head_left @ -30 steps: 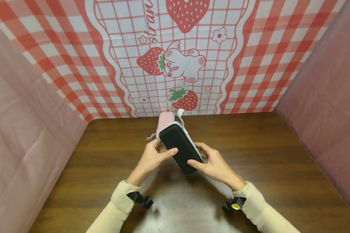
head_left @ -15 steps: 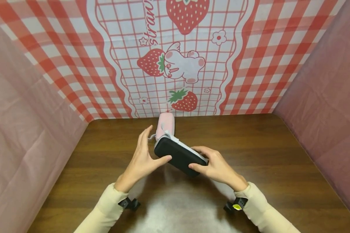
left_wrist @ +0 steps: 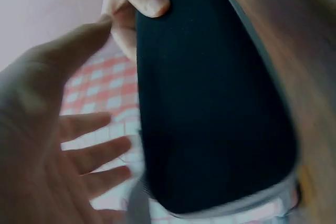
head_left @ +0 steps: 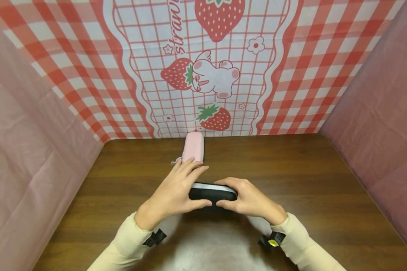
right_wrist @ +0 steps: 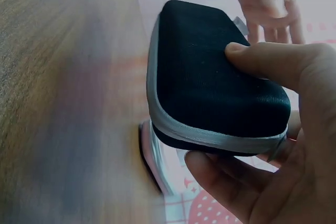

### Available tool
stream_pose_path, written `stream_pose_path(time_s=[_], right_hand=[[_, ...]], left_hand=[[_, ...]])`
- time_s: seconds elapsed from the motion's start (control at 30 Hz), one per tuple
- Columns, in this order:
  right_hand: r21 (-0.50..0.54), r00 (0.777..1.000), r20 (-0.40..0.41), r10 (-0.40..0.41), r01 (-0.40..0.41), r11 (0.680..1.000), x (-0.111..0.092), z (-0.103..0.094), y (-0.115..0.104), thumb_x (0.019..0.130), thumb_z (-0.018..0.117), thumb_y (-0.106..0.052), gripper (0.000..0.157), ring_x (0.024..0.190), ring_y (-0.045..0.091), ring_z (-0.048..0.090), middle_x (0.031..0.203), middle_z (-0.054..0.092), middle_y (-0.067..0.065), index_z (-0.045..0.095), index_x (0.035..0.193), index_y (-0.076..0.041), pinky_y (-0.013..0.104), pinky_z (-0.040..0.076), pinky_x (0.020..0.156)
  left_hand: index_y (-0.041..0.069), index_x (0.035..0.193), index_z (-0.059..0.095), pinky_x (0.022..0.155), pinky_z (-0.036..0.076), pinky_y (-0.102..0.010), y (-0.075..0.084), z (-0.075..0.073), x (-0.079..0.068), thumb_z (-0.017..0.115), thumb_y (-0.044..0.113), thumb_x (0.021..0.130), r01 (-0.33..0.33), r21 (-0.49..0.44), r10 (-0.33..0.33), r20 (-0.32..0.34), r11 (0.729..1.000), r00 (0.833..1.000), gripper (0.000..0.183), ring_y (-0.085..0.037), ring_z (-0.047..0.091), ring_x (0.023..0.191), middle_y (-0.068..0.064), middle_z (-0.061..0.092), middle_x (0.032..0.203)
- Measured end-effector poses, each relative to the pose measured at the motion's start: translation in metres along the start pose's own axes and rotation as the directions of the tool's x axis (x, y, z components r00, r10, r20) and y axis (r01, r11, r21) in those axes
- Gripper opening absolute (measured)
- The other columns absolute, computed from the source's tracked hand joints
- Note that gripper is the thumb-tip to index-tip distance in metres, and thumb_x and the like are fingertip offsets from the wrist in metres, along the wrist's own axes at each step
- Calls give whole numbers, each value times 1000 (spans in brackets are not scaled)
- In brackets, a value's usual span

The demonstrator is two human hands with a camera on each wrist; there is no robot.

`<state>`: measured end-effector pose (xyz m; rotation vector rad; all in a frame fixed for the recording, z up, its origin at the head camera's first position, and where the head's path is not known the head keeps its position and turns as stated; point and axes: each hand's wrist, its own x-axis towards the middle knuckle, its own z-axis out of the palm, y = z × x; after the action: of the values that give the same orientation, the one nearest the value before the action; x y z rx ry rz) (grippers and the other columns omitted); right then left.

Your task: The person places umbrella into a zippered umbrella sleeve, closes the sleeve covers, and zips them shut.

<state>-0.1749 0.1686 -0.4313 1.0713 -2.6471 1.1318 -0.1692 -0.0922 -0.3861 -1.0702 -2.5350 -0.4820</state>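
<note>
- Black case [head_left: 211,192] with a pale zip, held over the wooden table [head_left: 291,162], between two hands.
- Right hand [head_left: 251,197] grips one end, thumb on the black face, fingers curled round the other side.
- Left hand [head_left: 178,188] is at the opposite end, fingers extended and spread; contact is hard to tell.
- Pink case [head_left: 194,145] lies beyond, by the checked cloth [head_left: 325,56].
</note>
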Motion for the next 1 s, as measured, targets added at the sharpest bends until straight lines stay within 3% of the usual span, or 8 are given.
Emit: stream_pose_path(time_s=[0.1, 0.23, 0.33, 0.5, 0.6, 0.8, 1.0], right_hand=[[-28, 999, 15, 28, -28, 999, 1, 1, -2, 83, 87, -31, 51, 98, 8, 69, 117, 74, -2, 69, 128, -14, 29, 58, 82], [-65, 999, 22, 44, -43, 997, 2, 3, -6, 82, 87, -31, 48, 93, 5, 68, 113, 74, -6, 70, 124, -18, 28, 57, 80], [-70, 999, 14, 38, -37, 997, 2, 5, -7, 81, 88, -32, 45, 87, 3, 66, 106, 74, -9, 70, 121, -21, 26, 56, 75], [-22, 999, 20, 41, -40, 999, 4, 6, -10, 82, 88, -37, 44, 82, 2, 66, 102, 74, -9, 69, 120, -23, 24, 56, 72], [-7, 998, 35, 45, -45, 999, 5, 7, -10, 83, 86, -39, 44, 81, 2, 66, 102, 74, -8, 69, 121, -23, 24, 56, 71], [-7, 1000, -8, 20, -20, 1000, 3, 8, -8, 82, 87, -39, 48, 83, 3, 66, 107, 74, -6, 66, 122, -22, 24, 56, 71], [74, 990, -101, -102, 110, 991, 3, 6, -1, 84, 87, -22, 45, 94, 9, 69, 118, 71, 2, 67, 123, -11, 27, 61, 75]], left_hand=[[11, 146, 54, 116, 39, -59, 6, 2, 2, 82, 63, 78, -16, 35, 12, 100, 999, 995, 90, -31, 52, 139, -9, 57, 144], [11, 148, 52, 104, 53, -45, 12, 6, 6, 84, 58, 79, 6, -29, -2, 160, 1000, 987, 90, -25, 58, 130, -8, 57, 145], [10, 153, 45, 101, 55, -44, 14, 9, 10, 86, 54, 79, 44, -67, -28, 225, 997, 974, 95, -25, 60, 130, -10, 57, 147], [9, 160, 30, 94, 57, -46, 15, 17, 14, 89, 47, 78, 150, -72, -111, 391, 986, 914, 108, -28, 65, 123, -14, 63, 141], [9, 160, 27, 85, 59, -45, 14, 23, 15, 89, 43, 79, 179, -73, -130, 438, 981, 890, 107, -27, 70, 111, -14, 69, 131], [7, 147, 46, 73, 58, -37, 11, 27, 14, 88, 40, 81, 139, -94, -87, 422, 986, 902, 85, -19, 71, 93, -6, 72, 114], [12, 127, 64, 74, 56, -32, 4, 28, 13, 88, 38, 81, 176, -115, -115, 412, 978, 904, 58, -11, 66, 87, 3, 71, 105]])
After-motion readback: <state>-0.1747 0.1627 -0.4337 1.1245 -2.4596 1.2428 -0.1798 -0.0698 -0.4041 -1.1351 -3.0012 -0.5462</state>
